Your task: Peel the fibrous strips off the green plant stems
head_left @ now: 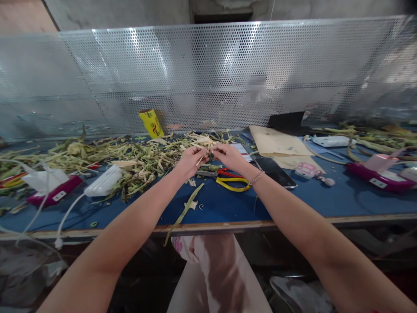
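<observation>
My left hand point(192, 161) and my right hand point(228, 155) meet over the middle of the blue table point(208, 213). The fingers of both are closed around a small pale piece of dried plant point(208, 150), partly hidden by my fingertips. Right behind them spreads a heap of dried green-yellow plant stalks point(146, 163). Scissors with one red and one yellow handle point(233, 187) lie just below my right hand. Nearer the front edge rests one long green stalk point(185, 211) with a pale scrap beside it, its tip hanging over the edge.
A yellow packet point(151, 124) leans on the perforated metal screen point(208, 78). To the right lie a black phone point(275, 171), brown paper point(280, 143), a pink case point(305, 170) and a magenta-based device point(379, 176). On the left are a white power bank point(104, 180) with cables and another magenta device point(54, 193).
</observation>
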The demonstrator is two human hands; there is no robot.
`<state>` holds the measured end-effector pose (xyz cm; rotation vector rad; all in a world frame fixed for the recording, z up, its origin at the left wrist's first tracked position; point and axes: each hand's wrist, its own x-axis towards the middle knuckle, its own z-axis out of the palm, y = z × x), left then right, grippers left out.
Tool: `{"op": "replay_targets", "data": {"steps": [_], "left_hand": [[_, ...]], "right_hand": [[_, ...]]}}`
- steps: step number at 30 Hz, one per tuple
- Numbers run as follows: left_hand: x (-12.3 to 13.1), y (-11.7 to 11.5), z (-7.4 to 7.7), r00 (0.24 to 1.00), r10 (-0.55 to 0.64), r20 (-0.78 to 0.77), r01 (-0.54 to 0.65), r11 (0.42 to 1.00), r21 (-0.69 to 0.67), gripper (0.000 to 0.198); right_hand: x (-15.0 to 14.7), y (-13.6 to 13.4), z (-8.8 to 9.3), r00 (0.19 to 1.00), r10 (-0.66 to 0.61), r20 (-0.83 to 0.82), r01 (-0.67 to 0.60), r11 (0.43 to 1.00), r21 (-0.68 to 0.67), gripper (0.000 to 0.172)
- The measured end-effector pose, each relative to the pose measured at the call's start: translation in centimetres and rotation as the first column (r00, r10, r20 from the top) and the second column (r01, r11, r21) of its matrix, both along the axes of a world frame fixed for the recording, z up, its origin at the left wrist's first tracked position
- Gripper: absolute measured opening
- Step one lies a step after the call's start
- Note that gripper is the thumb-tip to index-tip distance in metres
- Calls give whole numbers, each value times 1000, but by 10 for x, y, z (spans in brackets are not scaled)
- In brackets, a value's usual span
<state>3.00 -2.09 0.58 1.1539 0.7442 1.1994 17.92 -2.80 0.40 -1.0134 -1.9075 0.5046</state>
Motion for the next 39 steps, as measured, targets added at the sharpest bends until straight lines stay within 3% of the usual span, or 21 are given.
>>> {"op": "replay_targets", "data": {"steps": [4,9,16,22,27,33,39], "left_hand": [[1,0,-1,999,-8,-49,12,997,72,21],[4,-2,-4,994,32,-103,-22,995,102,27],[8,-9,-3,996,69,-60,-67,997,44,38],[5,-5,-6,996,-7,-89,2,998,-62,22],[5,-6,-3,989,3,-151,-17,996,-91,12],[6,-9,1,989,-17,-150,9,998,-58,13],[5,-8,-1,984,-19,-175,14,1000,-28,21]], "right_hand": [[-6,3,-5,977,-28,-213,-9,986,-169,26],[-18,4,-10,909,-47,-413,-87,950,-299,18],[-17,14,-18,913,-135,-384,82,985,-151,19],[-16,13,-15,890,-102,-443,5,977,-215,16],[-14,9,-11,872,-85,-482,-45,967,-252,19],[-12,9,-11,898,-124,-422,62,986,-158,22],[-13,5,-9,891,-79,-447,9,988,-156,23]]}}
